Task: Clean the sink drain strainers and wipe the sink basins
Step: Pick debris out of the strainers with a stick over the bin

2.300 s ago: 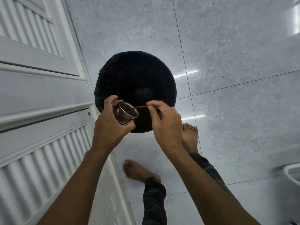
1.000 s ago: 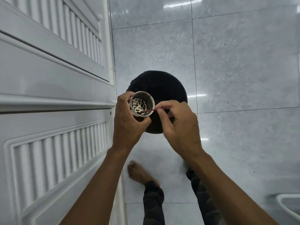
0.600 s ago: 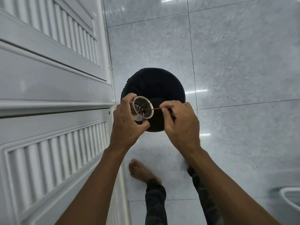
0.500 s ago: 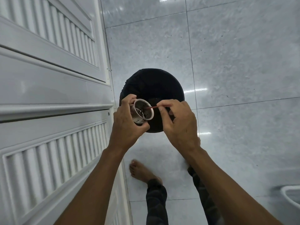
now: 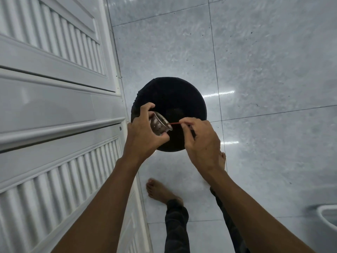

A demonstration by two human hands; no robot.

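Observation:
My left hand [image 5: 143, 135] grips a small steel drain strainer [image 5: 160, 124], a perforated cup tipped on its side with its mouth facing right. My right hand [image 5: 201, 141] pinches a thin red stick [image 5: 175, 123] whose tip reaches the strainer's rim. Both hands hover over a round black bin lined with a black bag [image 5: 169, 99] on the floor. The inside of the strainer is hidden from this angle.
A white louvred cabinet door [image 5: 54, 115] fills the left side. Grey glossy floor tiles [image 5: 264, 79] spread to the right. My bare feet [image 5: 160, 190] stand just below the bin. A white curved rim [image 5: 326, 216] shows at the lower right edge.
The strainer has tipped from mouth-up toward me to lying on its side, mouth facing right. The red stick stays at its rim. Both hands remain over the bin.

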